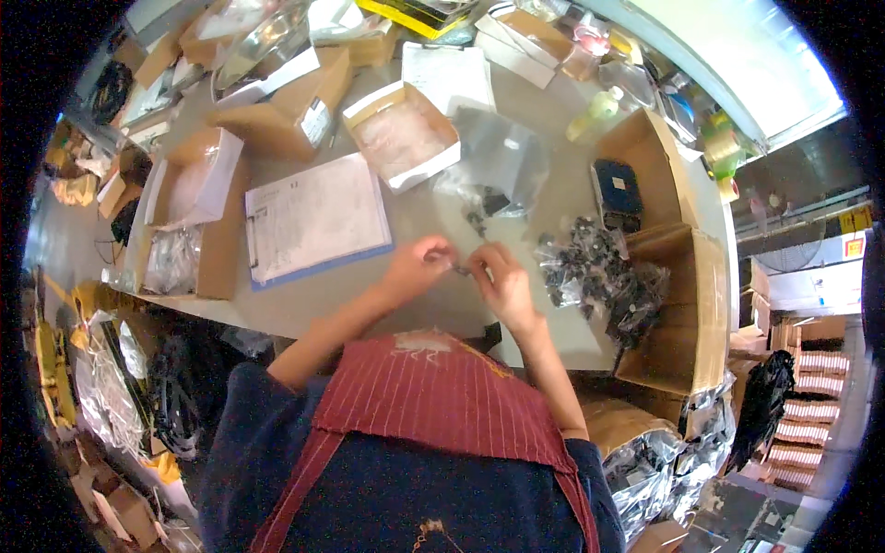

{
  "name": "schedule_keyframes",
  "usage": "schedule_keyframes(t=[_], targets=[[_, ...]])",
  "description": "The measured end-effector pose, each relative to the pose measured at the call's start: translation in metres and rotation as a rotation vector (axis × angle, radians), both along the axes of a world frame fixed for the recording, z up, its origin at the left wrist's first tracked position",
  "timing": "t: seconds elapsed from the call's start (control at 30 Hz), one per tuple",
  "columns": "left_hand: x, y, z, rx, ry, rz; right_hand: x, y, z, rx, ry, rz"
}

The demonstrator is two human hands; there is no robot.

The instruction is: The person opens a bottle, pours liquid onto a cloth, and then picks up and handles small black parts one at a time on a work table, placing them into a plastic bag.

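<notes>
Above the near part of the table my two hands meet, fingertips almost touching. My left hand [415, 265] is closed with thumb and index finger pinched together. My right hand [504, 284] pinches a small dark piece [461, 270], which sits between the two hands; its kind is too small to tell. Just beyond them are a few loose dark pieces [476, 221] and a clear plastic bag [516, 161] with something black at its near end. To the right of my right hand spreads a heap of small black parts [595, 258], partly in clear plastic bags.
A blue clipboard with paper [318, 221] lies at left. Behind it stands an open white-lined carton [426, 171]. Cardboard boxes [678, 304] line the table's right edge, beside a black flat device [617, 189]. A bottle [597, 112] stands far right; more boxes [217, 263] sit left.
</notes>
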State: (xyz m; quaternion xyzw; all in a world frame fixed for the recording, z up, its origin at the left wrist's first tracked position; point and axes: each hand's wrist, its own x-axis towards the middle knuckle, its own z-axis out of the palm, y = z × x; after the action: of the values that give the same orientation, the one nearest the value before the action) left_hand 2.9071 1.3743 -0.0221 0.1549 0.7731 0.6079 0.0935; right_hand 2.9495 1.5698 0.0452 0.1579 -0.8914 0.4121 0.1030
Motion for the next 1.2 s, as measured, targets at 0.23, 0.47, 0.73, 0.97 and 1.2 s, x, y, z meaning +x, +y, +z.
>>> schedule_keyframes(t=[0.23, 0.47, 0.73, 0.97, 1.2], targets=[[0.000, 0.004, 0.026, -0.089, 0.184, 0.009, -0.003, -0.008, 0.003, -0.081, 0.044, -0.089], [0.000, 0.001, 0.022, -0.140, 0.383, -0.027, -0.006, -0.001, -0.009, -0.099, -0.063, 0.117], [-0.005, 0.002, 0.028, -0.117, 0.183, -0.086, 0.001, 0.006, -0.024, -0.209, -0.171, 0.070], [-0.034, 0.021, -0.015, -0.249, 0.219, 0.027, 0.008, 0.032, -0.024, -0.666, -0.455, -0.162], [-0.084, 0.014, -0.055, -0.694, 0.706, 0.216, 0.002, 0.052, -0.005, -0.976, 0.011, -0.531]])
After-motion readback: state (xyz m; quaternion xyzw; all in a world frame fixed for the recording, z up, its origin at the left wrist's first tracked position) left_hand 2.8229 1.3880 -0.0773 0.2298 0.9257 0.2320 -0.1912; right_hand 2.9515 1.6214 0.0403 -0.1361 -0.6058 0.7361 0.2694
